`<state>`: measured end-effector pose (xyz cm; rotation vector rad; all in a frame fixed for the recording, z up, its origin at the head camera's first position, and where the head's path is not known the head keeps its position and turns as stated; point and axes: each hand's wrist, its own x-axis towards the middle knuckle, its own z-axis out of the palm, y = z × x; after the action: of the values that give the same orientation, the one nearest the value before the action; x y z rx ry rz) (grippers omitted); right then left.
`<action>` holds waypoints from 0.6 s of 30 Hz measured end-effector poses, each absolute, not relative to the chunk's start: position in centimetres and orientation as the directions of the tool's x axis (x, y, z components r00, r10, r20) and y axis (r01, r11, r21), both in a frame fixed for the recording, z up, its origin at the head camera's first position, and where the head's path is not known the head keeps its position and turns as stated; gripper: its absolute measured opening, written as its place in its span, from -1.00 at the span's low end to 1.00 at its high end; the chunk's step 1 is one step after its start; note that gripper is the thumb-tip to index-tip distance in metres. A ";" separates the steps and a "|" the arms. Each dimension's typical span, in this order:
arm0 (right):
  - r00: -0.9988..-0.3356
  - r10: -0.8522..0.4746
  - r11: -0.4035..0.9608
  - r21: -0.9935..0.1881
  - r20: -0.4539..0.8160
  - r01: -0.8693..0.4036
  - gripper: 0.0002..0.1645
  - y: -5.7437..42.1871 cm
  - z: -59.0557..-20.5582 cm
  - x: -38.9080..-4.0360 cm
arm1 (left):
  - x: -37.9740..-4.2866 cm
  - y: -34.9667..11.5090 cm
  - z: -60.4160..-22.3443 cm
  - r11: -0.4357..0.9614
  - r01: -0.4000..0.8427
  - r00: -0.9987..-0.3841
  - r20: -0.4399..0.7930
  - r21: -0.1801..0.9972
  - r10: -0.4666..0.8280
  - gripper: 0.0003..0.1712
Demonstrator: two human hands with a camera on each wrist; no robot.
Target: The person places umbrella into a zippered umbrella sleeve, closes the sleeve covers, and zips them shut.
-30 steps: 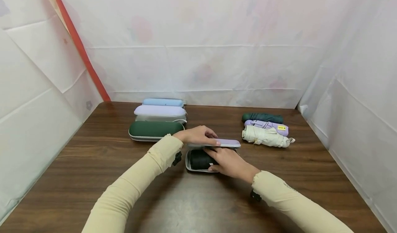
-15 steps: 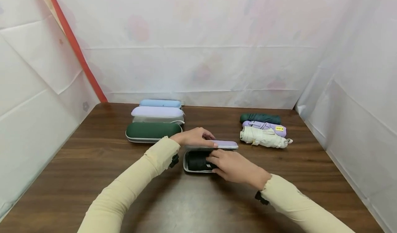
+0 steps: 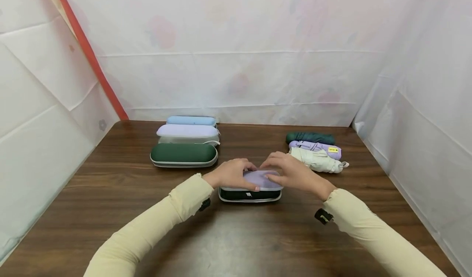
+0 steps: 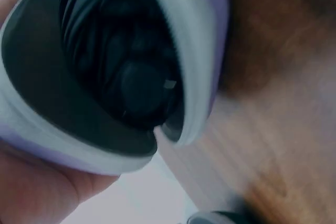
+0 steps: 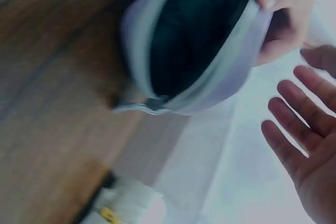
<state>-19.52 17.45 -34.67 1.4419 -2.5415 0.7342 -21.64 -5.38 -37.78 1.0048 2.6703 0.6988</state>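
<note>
A light purple zip case point(image 3: 258, 180) lies on the table with its lid lowered part way. Inside it is a folded black umbrella point(image 4: 136, 82), bearing a small white tag. My left hand point(image 3: 232, 174) grips the lid's left part, its thumb over the front edge and its fingers behind. Above the lid's right end is my right hand point(image 3: 295, 172). In the right wrist view the right hand's fingers point(image 5: 291, 116) are spread and nearly straight, apart from the case.
Further cases stand at the back left: green point(image 3: 184, 153), pale lilac point(image 3: 188, 130) and light blue point(image 3: 191, 120). At the back right lie folded umbrellas in dark green point(image 3: 309, 137), purple point(image 3: 317, 148) and off-white point(image 3: 318, 160). Cloth walls surround the brown table point(image 3: 129, 195).
The lid has come down forward over the black umbrella, with the left hand on it. My right hand has left the inside of the case and risen to the lid's right end.
</note>
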 end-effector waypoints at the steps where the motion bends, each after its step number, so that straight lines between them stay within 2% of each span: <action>1: -0.528 -0.787 0.409 -0.370 0.319 -0.834 -0.74 17.5 -35.1 -19.8 | -21.4 -5.3 -37.9 0.662 0.576 -0.753 -0.005 0.479 0.658 -0.26; 7: -0.481 -0.837 0.346 -0.431 0.259 -0.834 -0.63 17.2 -37.4 -20.6 | -20.4 -5.1 -38.8 0.680 0.604 -0.774 0.100 0.416 0.626 -0.24; 18: -0.533 -0.817 0.398 -0.453 0.220 -0.798 -0.53 16.2 -38.9 -20.1 | -19.4 -5.0 -39.7 0.715 0.615 -0.783 0.146 0.332 0.605 -0.07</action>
<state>-20.09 16.21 -38.90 1.5364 -2.6581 0.8274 -19.43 -5.00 -39.68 1.0437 2.9338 0.5832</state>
